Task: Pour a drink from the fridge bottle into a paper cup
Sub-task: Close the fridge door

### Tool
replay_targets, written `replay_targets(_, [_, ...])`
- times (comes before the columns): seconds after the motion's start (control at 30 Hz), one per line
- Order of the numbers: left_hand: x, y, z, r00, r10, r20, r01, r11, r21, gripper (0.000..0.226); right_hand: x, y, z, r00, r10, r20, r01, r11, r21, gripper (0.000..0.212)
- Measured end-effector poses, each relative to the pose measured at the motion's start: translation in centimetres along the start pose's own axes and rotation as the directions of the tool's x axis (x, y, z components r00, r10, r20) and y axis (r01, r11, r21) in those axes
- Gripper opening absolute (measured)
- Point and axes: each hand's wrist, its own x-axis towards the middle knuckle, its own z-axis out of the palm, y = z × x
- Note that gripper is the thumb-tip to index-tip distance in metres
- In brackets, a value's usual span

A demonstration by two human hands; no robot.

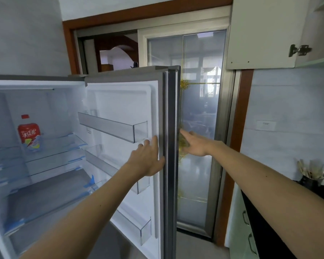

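fridge (45, 85) open, door (123, 113) swung wide to right. red-capped bottle (29, 133) (red label) stands upright alone on upper glass shelf (64, 144), left side. door bins (112, 128) look empty. left hand (148, 157) flat on door's inner edge, fingers spread, holding nothing. right hand (194, 143) beyond door's outer edge, fingers extended, empty. utensil holder (309, 181) on surface at far right.

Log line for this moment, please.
stage: fridge open | door: held at its edge by left hand | right hand: open, past door edge | bottle: on shelf, untouched | cup: not in view
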Motion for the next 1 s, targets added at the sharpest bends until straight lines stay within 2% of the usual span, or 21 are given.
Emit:
replay_targets(0.23, [0.3,0.3,-0.3,0.999,-0.027,-0.032,0.025,0.998,-0.059,0.076,0.5,-0.2,-1.0,0.999,-0.036,0.001,0.036,0.998,-0.043,0.088])
replay_targets(0.53, [-3.1,-0.4,-0.9,0.984,-0.142,-0.112,0.128,0.984,-0.125,0.068,-1.1,-3.6,-1.6,0.994,-0.106,-0.035,0.103,0.991,-0.083,0.081])
replay_targets(0.77, [-8.2,-3.4,-3.5,0.967,-0.225,-0.122,0.210,0.970,-0.127,0.061,-1.9,-10.3,-2.2,0.969,-0.195,-0.151,0.195,0.981,-0.015,0.070])
replay_targets(1.0, [-13.4,-8.9,-6.6,0.954,-0.251,-0.165,0.234,0.965,-0.115,0.069,-1.7,-19.1,-2.8,0.904,-0.284,-0.320,0.335,0.934,0.119,0.078])
